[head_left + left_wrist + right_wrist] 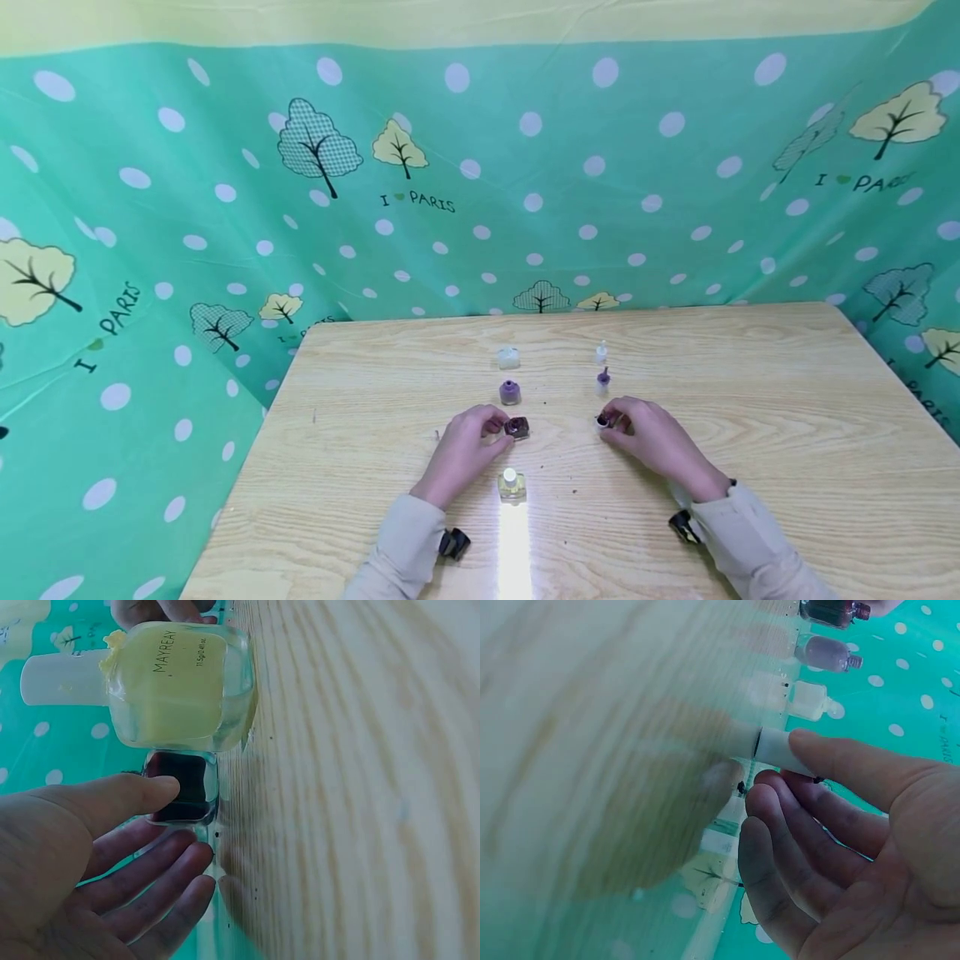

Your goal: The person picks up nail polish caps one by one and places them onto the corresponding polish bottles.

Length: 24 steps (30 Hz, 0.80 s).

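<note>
My left hand [467,446] pinches a dark nail polish bottle [517,428] between thumb and fingers. The bottle is uncapped and upright on the table, and the thumb lies across its side in the left wrist view. To the right, my right hand [656,433] pinches a white nail polish cap [775,747] that stands on the tabletop; its dark brush end points up. Nearest the left hand, a yellow nail polish bottle [176,686] with its white cap on stands closer to me. Behind the dark bottle is an open purple bottle [510,393].
A clear whitish bottle [508,359] stands open at the back of the bottle row. Behind my right hand, a purple-brushed cap [603,381] and a white-brushed cap [602,354] stand brush up. Small dark specks dot the wooden table [750,383]; a printed curtain hangs behind it.
</note>
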Motion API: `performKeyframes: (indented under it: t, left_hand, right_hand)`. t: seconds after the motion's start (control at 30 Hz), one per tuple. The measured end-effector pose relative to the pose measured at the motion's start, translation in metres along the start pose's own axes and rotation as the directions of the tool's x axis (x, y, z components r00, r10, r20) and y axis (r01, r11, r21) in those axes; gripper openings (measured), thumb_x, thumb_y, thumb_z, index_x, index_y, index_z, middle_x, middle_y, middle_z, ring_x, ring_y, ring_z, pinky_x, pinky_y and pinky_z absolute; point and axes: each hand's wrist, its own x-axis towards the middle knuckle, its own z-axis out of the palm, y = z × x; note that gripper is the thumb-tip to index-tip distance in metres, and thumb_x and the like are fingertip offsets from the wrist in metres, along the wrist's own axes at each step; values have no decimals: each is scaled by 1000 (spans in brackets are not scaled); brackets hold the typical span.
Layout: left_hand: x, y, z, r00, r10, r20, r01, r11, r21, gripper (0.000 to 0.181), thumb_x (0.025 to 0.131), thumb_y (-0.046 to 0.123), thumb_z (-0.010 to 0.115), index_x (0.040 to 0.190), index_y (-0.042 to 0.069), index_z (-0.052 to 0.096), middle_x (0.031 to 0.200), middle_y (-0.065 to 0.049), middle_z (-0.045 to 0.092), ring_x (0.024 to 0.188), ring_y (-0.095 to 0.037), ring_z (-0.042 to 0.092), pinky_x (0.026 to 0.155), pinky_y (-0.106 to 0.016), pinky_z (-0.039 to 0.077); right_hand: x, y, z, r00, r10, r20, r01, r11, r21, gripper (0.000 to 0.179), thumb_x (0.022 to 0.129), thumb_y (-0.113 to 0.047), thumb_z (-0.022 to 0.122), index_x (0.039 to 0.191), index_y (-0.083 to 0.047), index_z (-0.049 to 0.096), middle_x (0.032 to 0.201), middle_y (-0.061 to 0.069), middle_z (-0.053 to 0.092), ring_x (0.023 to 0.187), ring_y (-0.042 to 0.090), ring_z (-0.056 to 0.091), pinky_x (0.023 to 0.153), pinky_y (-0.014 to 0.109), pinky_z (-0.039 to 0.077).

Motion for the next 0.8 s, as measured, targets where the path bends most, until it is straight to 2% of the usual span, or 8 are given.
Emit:
performKeyframes:
  t: [0.27, 0.43, 0.67, 0.8]
  left_hand:
    - [0, 0, 0, 1000, -10, 0, 10, 999, -44, 26, 88, 20, 75, 111, 10, 68, 104, -2, 70, 94, -15, 66, 87, -33, 57]
    - [-1, 0, 0, 1000, -8, -11, 7, 997, -78, 25, 88, 20, 75, 110, 10, 68, 103, -2, 71, 94, -15, 67, 87, -33, 58]
    - [-3, 1, 0, 998, 12, -61, -17, 996, -85, 25, 85, 20, 77, 108, 11, 69, 101, 0, 71, 92, -16, 67, 84, -32, 58]
    - [-5, 1, -1, 995, 17, -95, -25, 996, -81, 24, 84, 20, 78, 106, 14, 69, 102, 0, 72, 92, -16, 67, 85, -33, 58]
  right_hand:
    - [1, -2, 0, 1000, 21, 3, -21, 1000, 7, 12, 89, -15, 74, 95, -6, 69, 79, -3, 65, 70, 7, 57, 62, 25, 50]
    - [1, -2, -1, 1000, 9, -23, -8, 999, 33, 12, 87, -12, 73, 95, -4, 68, 77, -3, 64, 68, 8, 56, 58, 22, 48]
    - [0, -4, -1, 998, -45, -50, 48, 996, 71, 10, 86, -9, 71, 92, -3, 65, 75, -3, 62, 66, 7, 55, 55, 21, 49]
    - [-1, -6, -2, 997, -48, -64, 53, 996, 75, 9, 87, -10, 71, 93, -4, 65, 74, -4, 62, 65, 8, 54, 55, 21, 49]
